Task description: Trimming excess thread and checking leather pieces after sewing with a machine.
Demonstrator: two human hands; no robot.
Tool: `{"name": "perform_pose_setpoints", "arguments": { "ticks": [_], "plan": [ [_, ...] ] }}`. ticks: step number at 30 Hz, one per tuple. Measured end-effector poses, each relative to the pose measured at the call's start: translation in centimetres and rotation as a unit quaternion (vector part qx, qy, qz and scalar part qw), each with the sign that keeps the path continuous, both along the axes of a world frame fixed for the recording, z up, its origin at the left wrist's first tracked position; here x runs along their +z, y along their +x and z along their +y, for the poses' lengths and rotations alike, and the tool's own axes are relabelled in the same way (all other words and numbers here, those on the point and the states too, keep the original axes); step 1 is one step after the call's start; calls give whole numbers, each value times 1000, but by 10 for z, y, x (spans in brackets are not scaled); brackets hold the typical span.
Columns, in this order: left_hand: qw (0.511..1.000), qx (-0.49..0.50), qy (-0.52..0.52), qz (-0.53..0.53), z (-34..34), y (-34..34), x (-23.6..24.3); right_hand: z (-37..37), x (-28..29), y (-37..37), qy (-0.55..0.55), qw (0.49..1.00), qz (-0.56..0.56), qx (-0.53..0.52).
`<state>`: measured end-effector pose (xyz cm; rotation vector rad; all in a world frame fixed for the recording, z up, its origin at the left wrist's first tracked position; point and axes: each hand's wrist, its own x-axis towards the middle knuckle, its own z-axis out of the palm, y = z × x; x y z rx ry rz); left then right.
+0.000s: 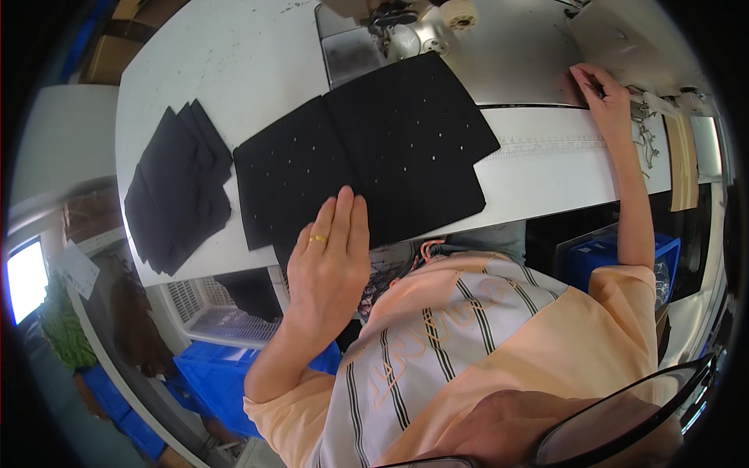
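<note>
A black fabric piece (pixel 413 125) dotted with small light specks lies across the white table. A line like a seam or fold runs through its middle, and its far edge reaches the metal bed of a sewing machine (pixel 515 70). On its near edge rests my left hand (pixel 331 246), fingers stretched out together and a ring on one of them. Away to the right, beside the machine, is my right hand (pixel 607 97), its thumb and fingers pinched around something small and dark that I cannot make out. Left of the fabric sits a pile of dark fabric pieces (pixel 179 195).
A ruler strip (pixel 546 146) runs along the table in front of the machine bed. Small metal parts (pixel 646 144) lie at the table's right end. Below the table are a white plastic basket (pixel 222 312) and blue crates (pixel 214 374). A lit screen (pixel 28 281) glows at far left.
</note>
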<state>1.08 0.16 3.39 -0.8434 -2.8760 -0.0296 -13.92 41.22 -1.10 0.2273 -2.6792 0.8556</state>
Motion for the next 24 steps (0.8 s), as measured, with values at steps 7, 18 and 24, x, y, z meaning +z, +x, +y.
{"name": "perform_pose_setpoints", "arguments": {
  "ticks": [7,18,24],
  "plan": [
    [886,179,369,-217,-28,13,18,2,3,6,6,1000,-1,-30],
    [816,241,465,-246,-21,-38,-9,-187,30,82,-47,954,-69,288],
    [797,211,510,-246,-22,-40,-13,-226,21,61,25,939,-25,341]
  ]
}}
